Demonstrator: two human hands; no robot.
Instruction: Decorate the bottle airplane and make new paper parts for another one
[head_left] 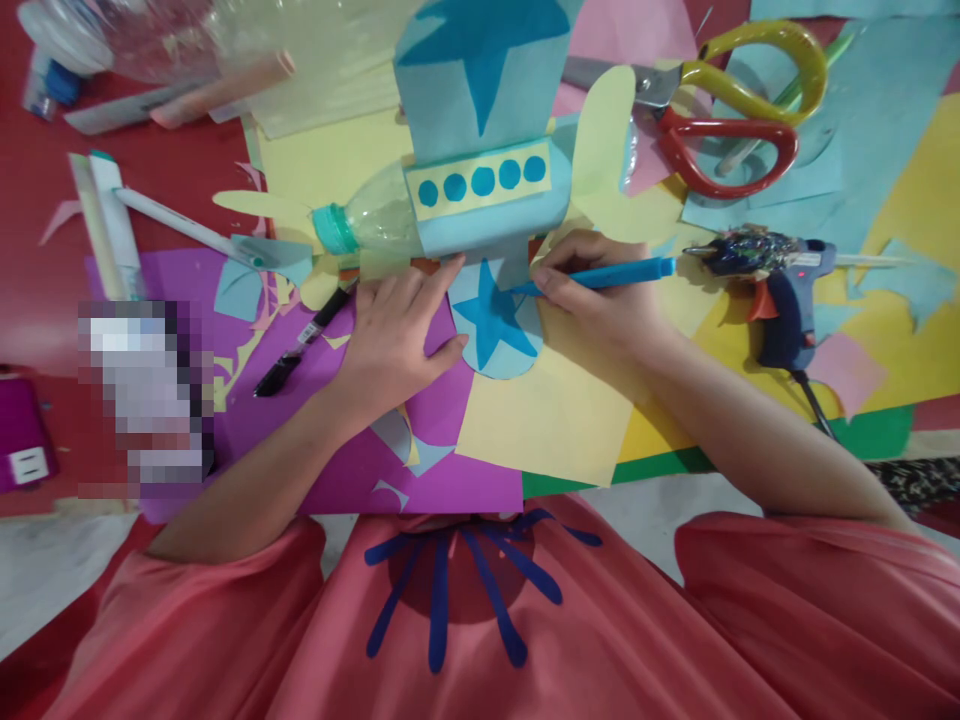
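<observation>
**Blue Marker at the Near Star**

We are colouring or touching up the star (pixel 487 318) on the near wing (pixel 508 366), as we judge it. Our right hand (pixel 581 285) grasps the blue marker (pixel 622 274), its tip at the star's right side. Our left hand (pixel 401 325) lies loosely spread, grasping nothing, index fingertip and thumb at the wing's left edge. The next stroke calls for a light touch inside the outline and a steadied wing.

We count one bottle (pixel 382 215), just beyond the pen grip and to its left, with one green cap (pixel 335 229) and one strip (pixel 469 186) bearing five dots (pixel 483 181). We see two blue stars, the second (pixel 484 60) beyond the bottle. Right of the grip lies one glue gun (pixel 787 300); beyond and right, one pair of scissors (pixel 660 88). One black marker (pixel 307 335) lies left of it, beside our left hand.
</observation>
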